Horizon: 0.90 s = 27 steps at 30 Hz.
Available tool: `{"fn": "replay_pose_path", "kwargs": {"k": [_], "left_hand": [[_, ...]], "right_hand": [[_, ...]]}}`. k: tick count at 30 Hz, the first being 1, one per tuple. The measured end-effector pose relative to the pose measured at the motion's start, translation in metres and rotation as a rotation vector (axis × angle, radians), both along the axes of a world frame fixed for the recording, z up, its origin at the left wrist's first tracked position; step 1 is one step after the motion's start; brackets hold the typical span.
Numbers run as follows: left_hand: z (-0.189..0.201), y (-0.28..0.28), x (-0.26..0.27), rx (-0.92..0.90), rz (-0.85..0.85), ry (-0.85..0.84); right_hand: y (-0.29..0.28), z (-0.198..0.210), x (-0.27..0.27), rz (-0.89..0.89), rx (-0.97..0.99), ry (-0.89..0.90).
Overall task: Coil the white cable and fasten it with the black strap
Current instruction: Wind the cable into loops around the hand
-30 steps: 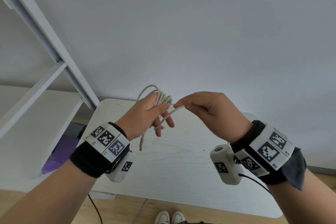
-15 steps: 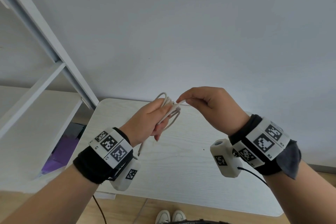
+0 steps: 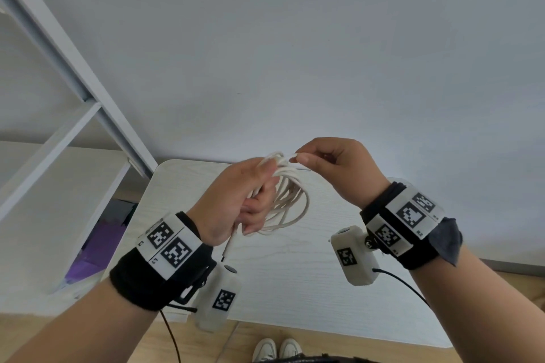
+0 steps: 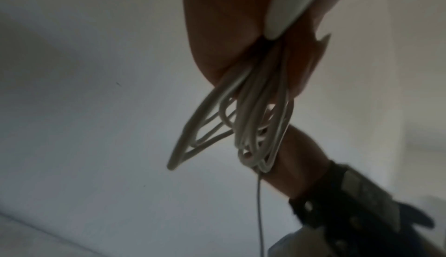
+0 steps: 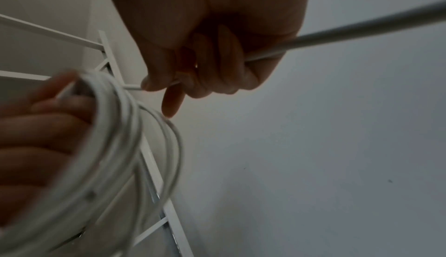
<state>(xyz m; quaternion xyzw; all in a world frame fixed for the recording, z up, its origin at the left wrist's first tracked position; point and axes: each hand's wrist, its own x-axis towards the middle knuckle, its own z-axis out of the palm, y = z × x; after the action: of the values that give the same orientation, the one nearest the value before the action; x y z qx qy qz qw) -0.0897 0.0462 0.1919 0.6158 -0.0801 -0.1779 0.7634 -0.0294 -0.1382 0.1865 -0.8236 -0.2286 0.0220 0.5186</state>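
My left hand [image 3: 247, 200] grips a bundle of several loops of the white cable [image 3: 290, 203], held in the air above the small table. One cable end [image 3: 228, 247] hangs down below that hand. The loops [image 4: 255, 120] fan out past my left fingers in the left wrist view. My right hand [image 3: 321, 160] pinches the cable's free part at the top of the coil, right beside the left thumb. In the right wrist view the cable [image 5: 337, 36] runs through my right hand's fingers [image 5: 217, 70] toward the coil [image 5: 115, 139]. No black strap shows in any view.
A small white wood-grain table [image 3: 295, 274] stands under my hands against a plain wall. A white shelf frame [image 3: 73, 68] rises at the left with something purple [image 3: 97, 247] beneath it. My shoes [image 3: 277, 349] show on the wooden floor below.
Another loop has been laid onto the coil, which hangs larger from my left hand. My right hand rose to the top of the bundle, close to the left thumb.
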Motion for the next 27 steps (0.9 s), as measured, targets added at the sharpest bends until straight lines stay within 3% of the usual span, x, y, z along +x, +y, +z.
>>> {"fn": "replay_pose_path", "kwargs": {"k": [6, 16, 27], "left_hand": [[0.012, 0.011, 0.005, -0.343, 0.030, 0.121], [0.019, 0.027, 0.028, -0.628, 0.271, 0.114], [0.002, 0.054, 0.044, -0.576, 0.554, 0.089]], "right_hand": [[-0.004, -0.016, -0.003, -0.048, 0.024, 0.069], [0.002, -0.054, -0.030, -0.032, -0.097, 0.149], [-0.011, -0.057, -0.052, -0.003, -0.302, 0.082]]}}
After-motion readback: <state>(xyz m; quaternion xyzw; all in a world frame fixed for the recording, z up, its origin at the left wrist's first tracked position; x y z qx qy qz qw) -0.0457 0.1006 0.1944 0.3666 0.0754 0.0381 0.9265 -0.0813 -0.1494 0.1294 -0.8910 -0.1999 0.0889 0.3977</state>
